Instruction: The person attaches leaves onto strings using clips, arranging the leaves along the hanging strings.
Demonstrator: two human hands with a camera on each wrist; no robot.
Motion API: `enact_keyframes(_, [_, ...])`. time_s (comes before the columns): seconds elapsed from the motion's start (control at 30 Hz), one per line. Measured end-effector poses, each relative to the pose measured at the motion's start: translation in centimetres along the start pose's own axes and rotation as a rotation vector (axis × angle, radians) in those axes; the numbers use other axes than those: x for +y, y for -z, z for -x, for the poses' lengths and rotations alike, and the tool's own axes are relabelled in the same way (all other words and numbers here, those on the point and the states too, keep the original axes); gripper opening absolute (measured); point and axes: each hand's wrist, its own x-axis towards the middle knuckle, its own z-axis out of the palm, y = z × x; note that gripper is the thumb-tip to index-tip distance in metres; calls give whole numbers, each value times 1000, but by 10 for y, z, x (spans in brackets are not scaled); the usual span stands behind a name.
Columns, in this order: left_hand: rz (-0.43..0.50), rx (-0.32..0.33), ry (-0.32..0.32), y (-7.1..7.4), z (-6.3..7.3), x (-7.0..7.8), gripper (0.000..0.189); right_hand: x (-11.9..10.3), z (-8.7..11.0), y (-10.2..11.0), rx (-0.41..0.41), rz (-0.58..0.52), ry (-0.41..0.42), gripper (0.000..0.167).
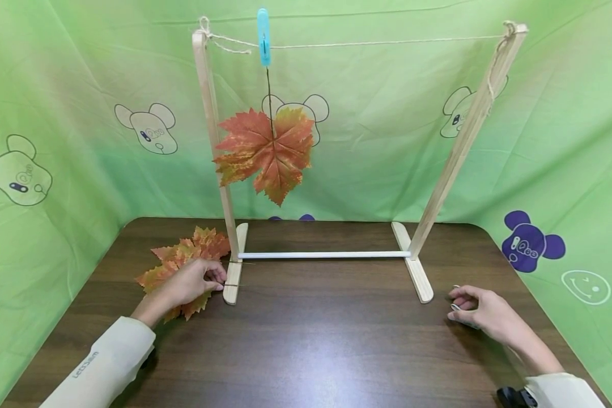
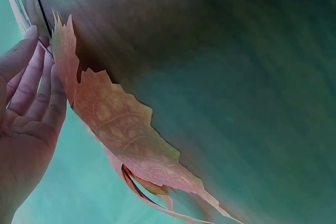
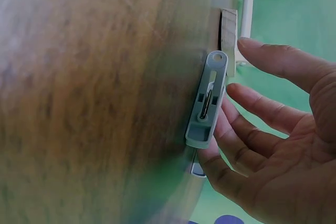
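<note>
At the left of the table, my left hand (image 1: 196, 280) pinches the thin stem of an orange-red maple leaf (image 1: 186, 309) beside the wooden foot. More leaf (image 2: 113, 111) spreads below the fingers in the left wrist view. On the right, my right hand (image 1: 484, 311) is low over the table with its fingers bent loosely around clothespins. One pale clothespin (image 3: 207, 103) lies right at the fingertips in the right wrist view, the thumb apart from it. A second clothespin (image 3: 198, 169) is partly hidden behind it.
A wooden stand with two posts (image 1: 454, 141), feet (image 1: 413, 266) and a white crossbar (image 1: 321, 255) stands mid-table. Across its top runs a string (image 1: 387, 42). A blue clothespin (image 1: 263, 37) holds a hanging maple leaf (image 1: 272, 150) there. Green cloth (image 1: 362, 170) encloses the back and sides.
</note>
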Motion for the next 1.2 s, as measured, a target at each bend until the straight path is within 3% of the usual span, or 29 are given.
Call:
enact_keyframes(0.63, [-29, -9, -7, 2, 0, 4, 10, 0, 1, -5, 13, 82, -28, 27])
enact_keyframes(1.2, [-69, -44, -96, 9, -2, 10, 16, -8, -1, -3, 46, 146, -19, 21])
